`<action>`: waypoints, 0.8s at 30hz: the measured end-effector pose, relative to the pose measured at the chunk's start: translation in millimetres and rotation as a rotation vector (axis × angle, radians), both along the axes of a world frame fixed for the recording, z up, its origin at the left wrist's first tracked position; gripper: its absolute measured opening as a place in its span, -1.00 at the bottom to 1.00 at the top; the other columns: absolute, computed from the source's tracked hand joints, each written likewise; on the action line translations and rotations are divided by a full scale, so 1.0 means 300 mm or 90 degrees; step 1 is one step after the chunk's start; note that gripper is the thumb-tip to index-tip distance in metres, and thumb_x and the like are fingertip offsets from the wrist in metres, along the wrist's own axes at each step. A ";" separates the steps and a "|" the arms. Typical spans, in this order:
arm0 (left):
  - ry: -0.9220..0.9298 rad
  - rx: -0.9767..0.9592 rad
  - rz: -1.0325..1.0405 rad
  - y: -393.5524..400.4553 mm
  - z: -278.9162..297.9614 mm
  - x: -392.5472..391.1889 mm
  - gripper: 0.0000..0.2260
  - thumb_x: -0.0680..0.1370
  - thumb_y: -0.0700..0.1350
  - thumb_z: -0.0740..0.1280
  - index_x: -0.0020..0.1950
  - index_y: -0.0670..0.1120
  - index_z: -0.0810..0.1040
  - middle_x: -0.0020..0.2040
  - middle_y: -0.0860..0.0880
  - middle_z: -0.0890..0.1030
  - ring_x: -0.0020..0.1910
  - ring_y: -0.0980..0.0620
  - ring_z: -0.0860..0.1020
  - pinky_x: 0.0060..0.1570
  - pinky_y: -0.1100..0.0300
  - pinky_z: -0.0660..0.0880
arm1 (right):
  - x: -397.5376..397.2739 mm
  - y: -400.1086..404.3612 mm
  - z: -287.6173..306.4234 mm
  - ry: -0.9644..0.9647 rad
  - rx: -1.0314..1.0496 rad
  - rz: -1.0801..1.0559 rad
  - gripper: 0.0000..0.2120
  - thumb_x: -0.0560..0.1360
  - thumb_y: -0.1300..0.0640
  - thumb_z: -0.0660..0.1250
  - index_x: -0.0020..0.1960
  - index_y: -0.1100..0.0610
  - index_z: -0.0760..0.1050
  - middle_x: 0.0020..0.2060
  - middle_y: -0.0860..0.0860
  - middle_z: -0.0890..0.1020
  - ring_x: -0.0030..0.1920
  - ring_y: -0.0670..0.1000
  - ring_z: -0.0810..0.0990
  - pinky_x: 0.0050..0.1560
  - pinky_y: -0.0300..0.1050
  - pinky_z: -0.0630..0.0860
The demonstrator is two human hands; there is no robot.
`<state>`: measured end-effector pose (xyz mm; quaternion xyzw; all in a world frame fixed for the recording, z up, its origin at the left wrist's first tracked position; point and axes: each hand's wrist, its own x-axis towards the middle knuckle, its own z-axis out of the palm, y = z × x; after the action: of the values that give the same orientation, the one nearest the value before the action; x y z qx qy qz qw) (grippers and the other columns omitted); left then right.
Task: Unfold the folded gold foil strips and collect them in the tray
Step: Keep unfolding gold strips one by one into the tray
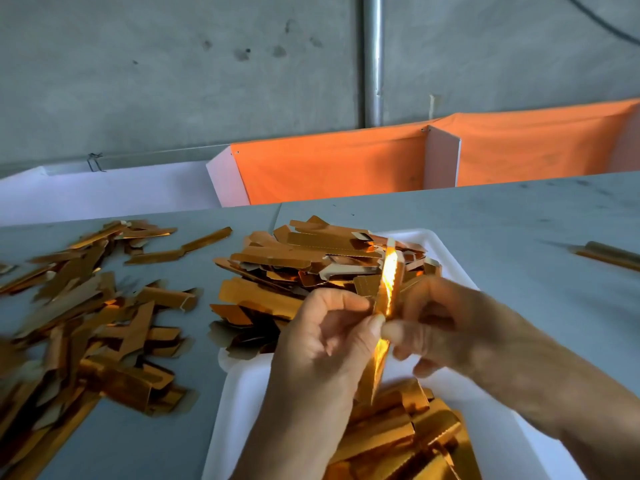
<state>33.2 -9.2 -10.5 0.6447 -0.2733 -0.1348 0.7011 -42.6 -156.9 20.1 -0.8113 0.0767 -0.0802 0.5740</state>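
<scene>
Nearest me, a heap of gold foil strips [408, 441] lies in the near end of the white tray [239, 403], partly under my forearms. Above it, both my hands meet over the tray on one gold foil strip [387, 292], held roughly upright and catching a bright glare along its length. My left hand [332, 344] has its thumb and forefinger closed on the strip's left edge, other fingers curled loosely beneath. My right hand [440, 327] pinches the right edge between thumb and fingers; it is motion-blurred, so finer finger placement is unclear. The strip's lower end hangs below the two thumbs, pointing toward the near heap. Beyond the hands, a second pile of strips [304, 268] fills the far end of the tray and spills over its left rim. To the left, on the grey worktop [502, 223], a loose scatter of folded strips [93, 306] spreads well apart from the tray. At far right one strip [609, 256] lies alone. Behind the worktop stand orange fabric bins [329, 168] with white dividers, then a concrete wall [173, 64] with a metal pipe [374, 60].
</scene>
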 end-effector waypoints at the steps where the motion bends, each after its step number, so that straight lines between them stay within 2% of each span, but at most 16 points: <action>1: 0.027 0.015 -0.017 -0.001 -0.003 0.002 -0.83 0.33 0.04 0.42 -0.09 0.15 0.58 -0.14 0.04 0.69 -0.09 0.06 0.66 -0.16 0.22 0.55 | -0.004 -0.013 0.001 -0.035 0.015 -0.024 -0.60 0.27 -0.27 0.46 -0.17 0.04 0.51 -0.27 -0.02 0.68 -0.26 -0.07 0.66 -0.26 -0.21 0.55; 3: 0.098 0.018 -0.062 -0.003 -0.005 0.004 -0.86 0.32 0.04 0.43 -0.14 0.14 0.59 -0.09 -0.01 0.69 -0.05 -0.04 0.66 -0.07 0.04 0.57 | -0.010 -0.032 -0.001 -0.126 0.080 -0.050 -0.69 0.31 -0.21 0.42 -0.17 0.02 0.54 -0.28 0.03 0.67 -0.24 -0.03 0.64 -0.30 -0.24 0.52; 5: 0.125 -0.006 -0.102 0.002 0.006 -0.002 -0.85 0.39 0.07 0.44 -0.09 0.10 0.58 -0.06 -0.04 0.69 -0.06 -0.08 0.67 -0.05 -0.01 0.58 | -0.010 -0.044 -0.006 -0.176 0.130 -0.059 -0.74 0.31 -0.16 0.41 -0.12 -0.02 0.55 -0.29 0.06 0.64 -0.27 0.01 0.62 -0.33 -0.22 0.50; 6: 0.101 -0.004 -0.114 0.004 0.013 -0.009 -0.82 0.42 0.05 0.41 -0.01 0.10 0.57 -0.04 -0.03 0.69 -0.07 -0.05 0.67 -0.08 0.05 0.60 | -0.008 -0.049 -0.009 -0.180 0.140 -0.054 -0.75 0.33 -0.14 0.45 -0.07 -0.05 0.55 -0.29 0.06 0.63 -0.29 0.02 0.59 -0.35 -0.21 0.49; 9: -0.106 0.069 -0.116 0.007 0.023 -0.029 -0.75 0.56 -0.04 0.25 0.21 0.20 0.50 -0.03 0.06 0.66 -0.07 0.13 0.66 -0.15 0.33 0.56 | -0.004 -0.053 -0.010 -0.156 0.128 -0.020 -0.72 0.42 -0.12 0.44 0.09 -0.09 0.55 -0.33 0.03 0.59 -0.33 0.02 0.53 -0.33 -0.23 0.45; 12: -0.239 0.125 -0.052 0.005 0.021 -0.033 -0.70 0.62 -0.04 0.16 0.19 0.38 0.45 -0.01 0.21 0.64 -0.03 0.26 0.61 -0.05 0.38 0.54 | -0.004 -0.052 -0.007 -0.148 0.119 -0.015 -0.75 0.43 -0.09 0.41 0.07 -0.02 0.60 -0.33 0.05 0.57 -0.36 0.00 0.52 -0.34 -0.27 0.48; 15: -0.359 0.180 0.021 -0.005 0.021 -0.042 -0.76 0.58 0.12 0.18 0.15 0.47 0.40 0.07 0.32 0.54 0.08 0.35 0.51 0.03 0.41 0.48 | -0.006 -0.050 -0.011 -0.137 0.103 -0.019 -0.80 0.42 -0.03 0.30 -0.03 -0.01 0.61 -0.31 0.08 0.60 -0.36 0.01 0.55 -0.32 -0.25 0.50; 16: -0.379 0.189 0.030 -0.007 0.021 -0.046 -0.77 0.53 0.22 0.22 0.17 0.46 0.40 0.07 0.33 0.49 0.10 0.36 0.48 0.02 0.44 0.46 | -0.005 -0.047 -0.011 -0.133 0.105 -0.016 -0.81 0.42 -0.02 0.29 -0.04 -0.01 0.61 -0.31 0.08 0.61 -0.35 0.02 0.56 -0.31 -0.25 0.51; 18: -0.434 0.210 0.070 -0.011 0.008 -0.052 -0.53 0.40 0.36 0.19 0.29 0.37 0.30 0.09 0.35 0.44 0.11 0.35 0.45 0.02 0.43 0.45 | -0.006 -0.045 -0.010 -0.129 0.108 -0.008 -0.80 0.39 -0.04 0.31 -0.06 -0.01 0.60 -0.28 0.08 0.63 -0.33 0.05 0.60 -0.27 -0.22 0.54; 20: -0.469 0.242 0.102 -0.010 0.001 -0.051 -0.46 0.37 0.36 0.20 0.33 0.29 0.30 0.12 0.36 0.42 0.12 0.33 0.43 0.05 0.38 0.45 | -0.007 -0.046 -0.010 -0.132 0.096 0.000 -0.78 0.38 -0.08 0.31 -0.08 0.02 0.59 -0.25 0.07 0.65 -0.28 0.07 0.63 -0.22 -0.17 0.56; 24: -0.506 0.250 0.103 -0.015 0.010 -0.058 -0.47 0.38 0.33 0.13 0.33 0.24 0.37 0.13 0.35 0.43 0.12 0.33 0.43 0.03 0.44 0.44 | -0.010 -0.050 -0.007 -0.137 0.087 0.023 -0.79 0.42 -0.09 0.28 -0.10 0.01 0.60 -0.24 0.07 0.67 -0.22 0.05 0.65 -0.19 -0.17 0.58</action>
<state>15.7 -13.6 -7.6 0.7864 -0.4394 0.1294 0.4144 -45.6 -172.0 17.9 -0.7581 0.0056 -0.1510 0.6344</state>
